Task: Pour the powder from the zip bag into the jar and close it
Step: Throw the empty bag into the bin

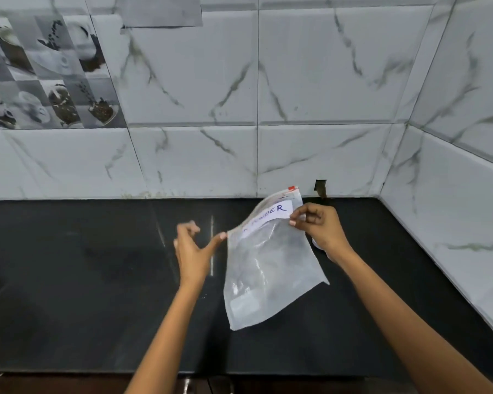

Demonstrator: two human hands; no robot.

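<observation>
Black stone counter point(69, 280), white marble-veined wall tiles point(325, 81), patterned tile panel point(46, 75), possibly paper sheet point(162, 9)

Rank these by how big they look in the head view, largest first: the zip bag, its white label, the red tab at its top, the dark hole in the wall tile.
1. zip bag
2. white label
3. dark hole
4. red tab

The hole sits farther from the camera, so its rank is apparent size only.

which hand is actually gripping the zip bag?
The right hand: it pinches the zip bag near its label. The left hand is open, thumb tip just at the bag's edge.
</observation>
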